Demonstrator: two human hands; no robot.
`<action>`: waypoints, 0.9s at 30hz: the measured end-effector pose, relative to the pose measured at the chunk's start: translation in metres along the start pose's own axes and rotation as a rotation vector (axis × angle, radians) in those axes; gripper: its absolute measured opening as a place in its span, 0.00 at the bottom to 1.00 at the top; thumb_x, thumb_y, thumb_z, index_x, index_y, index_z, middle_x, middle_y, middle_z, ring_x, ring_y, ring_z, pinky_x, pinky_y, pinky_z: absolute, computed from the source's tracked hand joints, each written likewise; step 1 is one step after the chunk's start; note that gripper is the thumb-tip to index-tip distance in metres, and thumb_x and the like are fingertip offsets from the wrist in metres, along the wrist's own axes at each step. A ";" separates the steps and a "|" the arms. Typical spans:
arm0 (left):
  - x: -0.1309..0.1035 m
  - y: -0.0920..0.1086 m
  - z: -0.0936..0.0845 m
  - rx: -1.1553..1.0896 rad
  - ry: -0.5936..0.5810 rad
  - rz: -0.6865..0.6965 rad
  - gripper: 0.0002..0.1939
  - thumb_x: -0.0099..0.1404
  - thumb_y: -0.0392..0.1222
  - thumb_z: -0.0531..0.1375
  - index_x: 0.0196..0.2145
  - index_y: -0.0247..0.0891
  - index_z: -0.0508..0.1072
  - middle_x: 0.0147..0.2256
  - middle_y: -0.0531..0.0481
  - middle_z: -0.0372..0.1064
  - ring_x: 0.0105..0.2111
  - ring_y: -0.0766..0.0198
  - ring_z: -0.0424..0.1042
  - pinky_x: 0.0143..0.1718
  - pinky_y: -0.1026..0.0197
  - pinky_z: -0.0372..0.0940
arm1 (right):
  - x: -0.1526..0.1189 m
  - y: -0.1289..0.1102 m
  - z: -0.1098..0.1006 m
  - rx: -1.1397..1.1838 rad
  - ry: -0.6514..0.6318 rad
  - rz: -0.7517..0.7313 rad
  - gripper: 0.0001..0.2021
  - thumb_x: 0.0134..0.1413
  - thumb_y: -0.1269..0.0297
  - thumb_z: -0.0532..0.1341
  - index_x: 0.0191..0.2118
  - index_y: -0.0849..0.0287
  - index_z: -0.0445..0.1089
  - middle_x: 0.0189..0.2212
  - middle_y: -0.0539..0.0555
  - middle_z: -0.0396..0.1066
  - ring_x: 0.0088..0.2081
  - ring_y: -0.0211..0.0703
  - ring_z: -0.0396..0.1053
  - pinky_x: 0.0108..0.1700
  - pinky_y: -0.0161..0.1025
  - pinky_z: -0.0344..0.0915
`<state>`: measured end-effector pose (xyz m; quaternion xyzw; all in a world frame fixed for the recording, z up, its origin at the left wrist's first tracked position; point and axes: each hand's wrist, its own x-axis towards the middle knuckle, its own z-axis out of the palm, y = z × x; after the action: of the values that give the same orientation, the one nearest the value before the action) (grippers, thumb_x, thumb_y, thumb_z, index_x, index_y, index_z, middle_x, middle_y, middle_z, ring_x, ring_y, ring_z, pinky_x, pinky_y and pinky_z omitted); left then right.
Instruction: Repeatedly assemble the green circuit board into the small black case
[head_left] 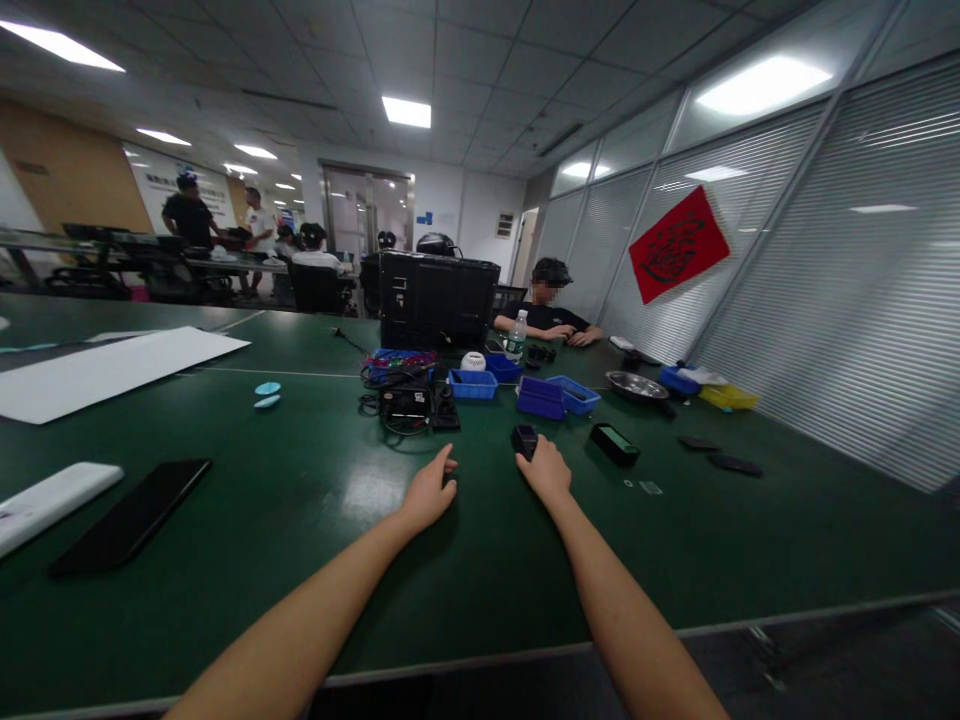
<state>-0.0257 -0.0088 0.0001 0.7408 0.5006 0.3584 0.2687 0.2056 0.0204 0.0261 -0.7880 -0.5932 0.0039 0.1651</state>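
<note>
On the green table (300,510), my right hand (546,470) has its thumb and fingers round a small black device (524,440). To its left, my left hand (430,490) rests on its side near the middle of the table, fingers apart and nothing seen in it. Beyond the left hand lie a black box-like unit with cables (405,403) and a small black stand (445,408). Right of my right hand is a black case with a green top (615,442).
Blue trays (472,385), a purple-blue bin (540,398), a bottle (517,337) and a metal bowl (636,386) stand farther back. A black monitor (439,300) is behind them; a person (550,300) sits across the table. A long black object (131,515) lies left.
</note>
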 end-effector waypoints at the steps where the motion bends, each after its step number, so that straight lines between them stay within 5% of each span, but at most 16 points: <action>1: 0.000 0.000 0.000 0.000 0.001 0.000 0.33 0.54 0.33 0.53 0.58 0.35 0.50 0.46 0.45 0.66 0.44 0.64 0.66 0.49 0.60 0.58 | 0.000 0.000 -0.001 0.002 0.005 0.003 0.29 0.49 0.52 0.53 0.54 0.63 0.53 0.46 0.64 0.61 0.46 0.53 0.62 0.40 0.43 0.61; 7: 0.000 -0.001 0.000 -0.007 0.005 0.012 0.33 0.55 0.34 0.53 0.58 0.36 0.49 0.46 0.46 0.66 0.44 0.64 0.66 0.49 0.60 0.58 | -0.004 0.002 -0.016 0.126 0.242 0.027 0.30 0.52 0.52 0.49 0.58 0.64 0.49 0.47 0.63 0.61 0.48 0.53 0.59 0.41 0.43 0.61; 11: 0.000 -0.001 0.000 -0.004 0.008 0.011 0.32 0.55 0.34 0.53 0.58 0.35 0.50 0.46 0.45 0.66 0.44 0.64 0.66 0.48 0.59 0.59 | -0.008 0.001 -0.022 0.370 0.419 -0.091 0.31 0.54 0.49 0.47 0.58 0.65 0.50 0.48 0.63 0.61 0.49 0.52 0.59 0.44 0.42 0.59; 15: 0.001 -0.002 0.001 -0.005 0.021 0.027 0.32 0.54 0.34 0.53 0.57 0.36 0.50 0.45 0.46 0.66 0.43 0.64 0.66 0.48 0.60 0.59 | -0.012 -0.009 -0.006 0.734 0.198 -0.161 0.28 0.55 0.46 0.40 0.45 0.64 0.63 0.31 0.58 0.69 0.30 0.44 0.68 0.31 0.38 0.62; 18: 0.001 -0.003 0.001 -0.003 0.022 0.031 0.32 0.54 0.34 0.53 0.57 0.35 0.50 0.45 0.45 0.66 0.43 0.64 0.66 0.48 0.60 0.59 | -0.014 -0.016 0.009 0.776 -0.050 -0.177 0.27 0.56 0.47 0.38 0.31 0.61 0.65 0.17 0.50 0.63 0.16 0.38 0.61 0.21 0.35 0.57; 27: 0.002 -0.004 0.002 -0.003 0.018 0.022 0.32 0.54 0.34 0.53 0.57 0.36 0.51 0.45 0.46 0.67 0.43 0.64 0.66 0.48 0.61 0.59 | -0.018 -0.022 0.003 0.280 0.078 -0.442 0.19 0.59 0.57 0.43 0.37 0.59 0.68 0.35 0.56 0.70 0.39 0.42 0.65 0.42 0.36 0.56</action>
<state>-0.0259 -0.0059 -0.0030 0.7425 0.4943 0.3687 0.2614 0.1789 0.0094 0.0255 -0.6082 -0.7377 0.0193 0.2924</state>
